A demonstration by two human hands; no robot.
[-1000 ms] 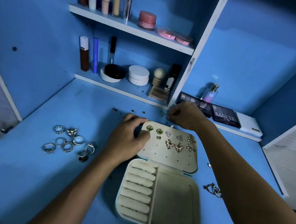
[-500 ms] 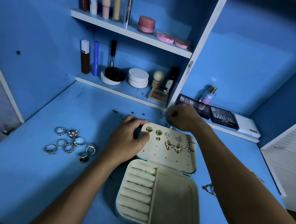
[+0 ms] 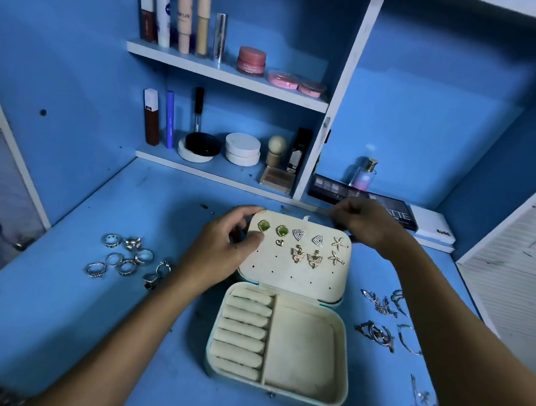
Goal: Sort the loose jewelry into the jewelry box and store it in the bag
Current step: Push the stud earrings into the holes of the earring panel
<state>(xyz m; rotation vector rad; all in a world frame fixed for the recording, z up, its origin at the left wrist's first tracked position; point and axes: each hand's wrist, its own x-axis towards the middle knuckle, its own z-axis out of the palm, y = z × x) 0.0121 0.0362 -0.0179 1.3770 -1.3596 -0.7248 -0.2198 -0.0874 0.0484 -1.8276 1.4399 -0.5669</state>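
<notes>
My left hand [image 3: 230, 242] gripped the upper left corner of the jewelry box [image 3: 282, 313] lid, thumb on the pale earring panel and fingers curled over its far edge, steadying it. The box lay open directly in front of me, between my forearms, its long axis running away from me: the base with its ring rolls nearest my body, the lid laid flat beyond it. My right hand [image 3: 364, 224] hovered just past the lid's far right corner, fingers curled toward the thumb as if pinching something small; whether it held an earring or a backing I could not tell, since the fingers hid it. The coming move, I judged, turned on that hand bringing a stud back toward me onto the panel, where the free holes sat in the near rows, below the earrings [image 3: 298, 244] already pinned. The rings [image 3: 126, 259] lay well out to the left of my left wrist; the chains [image 3: 380, 320] were scattered right of the box, partly hidden by my right forearm. No bag was in view.
</notes>
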